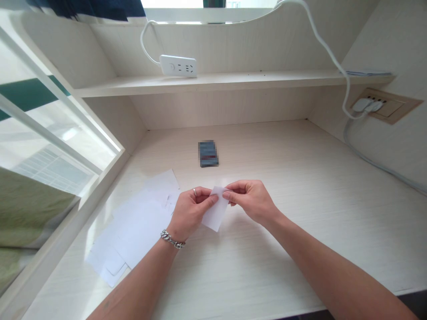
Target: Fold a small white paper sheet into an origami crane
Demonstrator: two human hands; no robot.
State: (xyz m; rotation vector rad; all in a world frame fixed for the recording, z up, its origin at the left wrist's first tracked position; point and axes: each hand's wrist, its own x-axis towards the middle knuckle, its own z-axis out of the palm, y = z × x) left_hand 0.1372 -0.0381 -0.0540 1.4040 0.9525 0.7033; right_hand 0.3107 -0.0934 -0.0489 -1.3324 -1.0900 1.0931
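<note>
A small piece of white paper (215, 215) is held just above the desk, between both hands. My left hand (190, 209), with a ring and a chain bracelet at the wrist, pinches its left side under the thumb. At the upper right edge of the paper, my right hand (251, 200) grips it between thumb and fingers. Several larger white sheets (136, 218) lie overlapping on the desk to the left, partly hidden by my left forearm. Faint lines mark some of these sheets.
Beyond my hands a small dark rectangular object (208, 154), blurred out, lies on the desk (300, 178). A white power strip (178, 66) rests on the shelf (233, 80). White plugs (367, 105) and a cable sit in the right wall socket. A window is at the left.
</note>
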